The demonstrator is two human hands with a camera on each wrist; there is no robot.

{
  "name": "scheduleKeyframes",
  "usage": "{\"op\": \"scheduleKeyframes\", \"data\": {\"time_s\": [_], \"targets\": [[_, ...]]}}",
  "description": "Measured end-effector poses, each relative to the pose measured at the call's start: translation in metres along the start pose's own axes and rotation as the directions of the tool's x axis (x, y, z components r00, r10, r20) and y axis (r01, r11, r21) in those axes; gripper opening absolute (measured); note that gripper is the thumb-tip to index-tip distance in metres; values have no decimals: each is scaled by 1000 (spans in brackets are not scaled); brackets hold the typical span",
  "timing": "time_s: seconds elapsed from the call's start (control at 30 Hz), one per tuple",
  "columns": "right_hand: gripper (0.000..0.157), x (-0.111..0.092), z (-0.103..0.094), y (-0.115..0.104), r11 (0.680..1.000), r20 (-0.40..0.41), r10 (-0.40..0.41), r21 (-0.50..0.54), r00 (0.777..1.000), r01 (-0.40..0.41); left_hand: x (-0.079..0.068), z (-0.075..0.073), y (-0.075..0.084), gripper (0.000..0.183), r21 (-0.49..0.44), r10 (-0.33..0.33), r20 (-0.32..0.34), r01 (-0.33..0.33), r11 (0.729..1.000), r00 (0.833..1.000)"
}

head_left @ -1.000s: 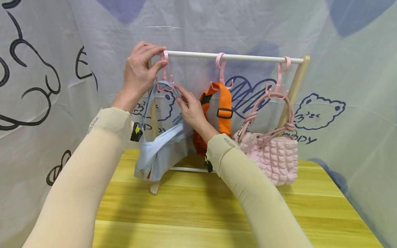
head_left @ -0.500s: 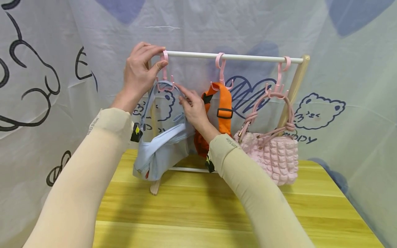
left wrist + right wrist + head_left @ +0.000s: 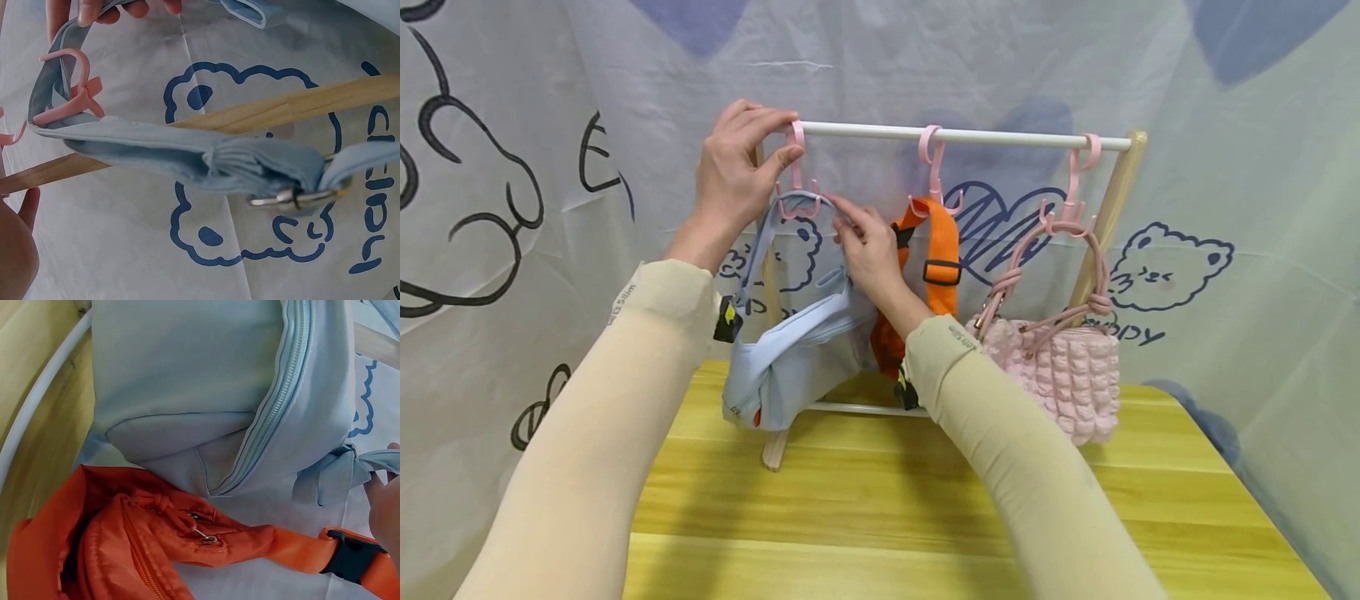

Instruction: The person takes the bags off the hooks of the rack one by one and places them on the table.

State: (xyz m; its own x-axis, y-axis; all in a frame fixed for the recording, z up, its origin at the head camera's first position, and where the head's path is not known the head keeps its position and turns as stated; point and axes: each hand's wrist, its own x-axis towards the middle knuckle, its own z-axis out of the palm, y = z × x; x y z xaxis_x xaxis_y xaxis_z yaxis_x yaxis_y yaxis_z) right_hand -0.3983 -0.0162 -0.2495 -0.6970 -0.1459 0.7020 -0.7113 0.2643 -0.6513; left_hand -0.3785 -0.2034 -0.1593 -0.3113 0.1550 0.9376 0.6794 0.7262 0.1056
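Note:
At the left end of the rail my left hand (image 3: pixel 730 162) pinches the top of a pink hook hanger (image 3: pixel 797 171) between thumb and fingers. A light blue bag (image 3: pixel 797 367) hangs below, its strap (image 3: pixel 144 144) looped over the prongs of that hanger. My right hand (image 3: pixel 871 254) pinches the strap just right of the prongs. In the right wrist view the bag's zipper (image 3: pixel 275 412) curves down its side, and a short strap end (image 3: pixel 325 481) sticks out near my right hand (image 3: pixel 386 519). The bag hangs tilted, lower on its left.
A white rail (image 3: pixel 1000 137) on wooden legs (image 3: pixel 1105 217) stands on a wood-grain table (image 3: pixel 850 517). Close behind my right hand hangs an orange waist bag (image 3: pixel 144 544) on the middle hanger (image 3: pixel 935 171). Further right is a pink quilted handbag (image 3: pixel 1075 383). A printed cloth (image 3: pixel 865 75) hangs behind.
My right hand has moved slightly right and up along the strap, and the light blue bag has shifted a little right. My left hand has stayed on the hanger.

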Motion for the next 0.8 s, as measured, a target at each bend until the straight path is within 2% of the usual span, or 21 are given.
{"op": "scheduleKeyframes", "data": {"time_s": [0.1,0.3,0.8], "targets": [[33,1,-1,-3,999,-8,31,14,999,-31,0,-1,1,40,3,-19,9,19,1000,1000],[33,4,-4,-11,999,-22,32,27,999,-31,1,-3,3,41,19,-60,35,60,998,998],[31,6,-5,-18,996,-49,50,71,998,-47,1,-2,4,41,20,-52,32,51,998,998]]}}
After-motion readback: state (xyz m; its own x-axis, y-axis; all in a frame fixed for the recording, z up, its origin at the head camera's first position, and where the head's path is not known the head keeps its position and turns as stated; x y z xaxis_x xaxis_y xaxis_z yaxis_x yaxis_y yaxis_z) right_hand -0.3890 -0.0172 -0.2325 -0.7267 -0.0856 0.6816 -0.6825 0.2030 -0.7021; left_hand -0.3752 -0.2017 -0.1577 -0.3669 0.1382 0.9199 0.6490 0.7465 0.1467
